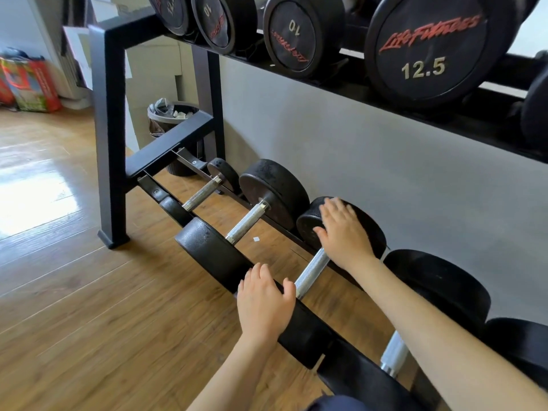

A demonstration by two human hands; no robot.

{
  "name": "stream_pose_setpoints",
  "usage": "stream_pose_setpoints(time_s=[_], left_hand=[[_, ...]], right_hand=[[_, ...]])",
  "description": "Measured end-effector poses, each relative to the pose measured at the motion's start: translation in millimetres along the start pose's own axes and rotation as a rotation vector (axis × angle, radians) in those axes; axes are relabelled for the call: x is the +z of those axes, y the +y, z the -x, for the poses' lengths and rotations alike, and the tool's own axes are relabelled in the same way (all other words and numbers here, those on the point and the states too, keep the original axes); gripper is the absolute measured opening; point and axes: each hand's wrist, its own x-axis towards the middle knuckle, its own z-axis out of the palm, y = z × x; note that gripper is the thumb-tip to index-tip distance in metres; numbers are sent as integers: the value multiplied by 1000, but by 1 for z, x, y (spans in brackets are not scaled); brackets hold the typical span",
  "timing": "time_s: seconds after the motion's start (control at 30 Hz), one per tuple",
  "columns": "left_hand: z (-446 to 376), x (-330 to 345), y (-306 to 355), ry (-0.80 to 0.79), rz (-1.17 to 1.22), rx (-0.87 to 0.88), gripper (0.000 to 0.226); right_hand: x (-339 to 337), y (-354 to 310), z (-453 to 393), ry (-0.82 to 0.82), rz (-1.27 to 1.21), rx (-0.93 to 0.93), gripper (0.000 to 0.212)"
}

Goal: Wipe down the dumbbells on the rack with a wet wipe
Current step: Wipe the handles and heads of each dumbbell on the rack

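dumbbells sit on a black two-tier rack against a grey wall, seen from a head camera looking down. both hands are on one dumbbell of the lower tier, the third from the left end. the right hand lies flat, fingers straight and together, on the top of the far weight head by the wall. the left hand rests over the near weight head at the front rail, fingers draped over its edge with the thumb towards the knurled steel handle. neither hand closes round anything, and no wet wipe can be made out; it may be pressed under the right palm, but that is hidden. my guess is the left hand steadies the near end so the dumbbell does not roll in its cradle while the right hand rubs the far end.

counted: on the lower tier, five dumbbells show at least in part, two to the left of the held one and two to the right. on the upper tier, four round end faces are readable, marked 12.5, 10, 10 and 12.5, with the dark edge of a fifth at far right. a bin stands behind the rack's left leg, on the wood floor.
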Motion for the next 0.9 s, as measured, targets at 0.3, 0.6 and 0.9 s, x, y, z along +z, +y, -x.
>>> stream_pose_setpoints(time_s=[0.3, 0.6, 0.9], left_hand=[[0, -1, 0, 1, 7, 5, 60], [1, -2, 1, -3, 15, -10, 61], [2, -3, 1, 17, 40, -1, 59]], right_hand=[[14, 13, 51, 145, -412, 271, 59], [26, 13, 30, 192, -176, 43, 61], [30, 54, 47, 290, -204, -179, 67]])
